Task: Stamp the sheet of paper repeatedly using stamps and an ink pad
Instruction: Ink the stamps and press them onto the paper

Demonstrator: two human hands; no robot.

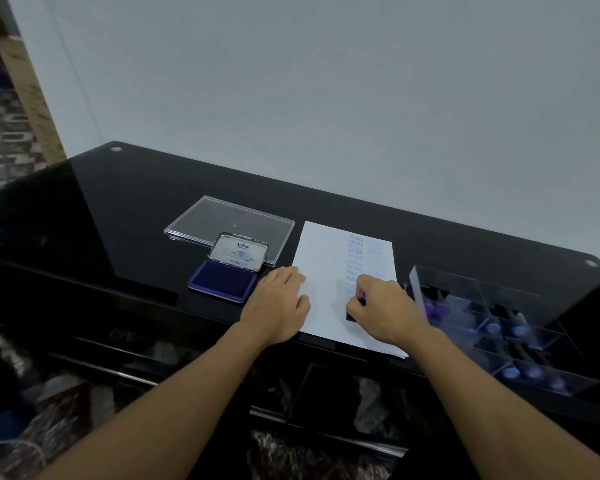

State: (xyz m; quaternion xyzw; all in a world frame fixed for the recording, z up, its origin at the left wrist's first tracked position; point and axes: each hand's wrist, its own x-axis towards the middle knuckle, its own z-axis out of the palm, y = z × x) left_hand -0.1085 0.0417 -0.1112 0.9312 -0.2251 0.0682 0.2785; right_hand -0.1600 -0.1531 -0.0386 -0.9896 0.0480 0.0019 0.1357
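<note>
Sheet of paper (321, 271) flat on the dark surface (135, 202). Nearest, left hand (277, 308) spread flat on its left edge, right hand (386, 311) gripping a stamp (351, 317) pressed down. Beyond, a column of blue prints done, left half blank. Ink pad (224, 280) open just beside.

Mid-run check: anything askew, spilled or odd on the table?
Nothing spilled or damaged. Only the impressions on the sheet are uneven: the column nearer the stamp tray is far fainter than the one where the right hand presses a stamp. Left hand rests on the sheet.
</note>
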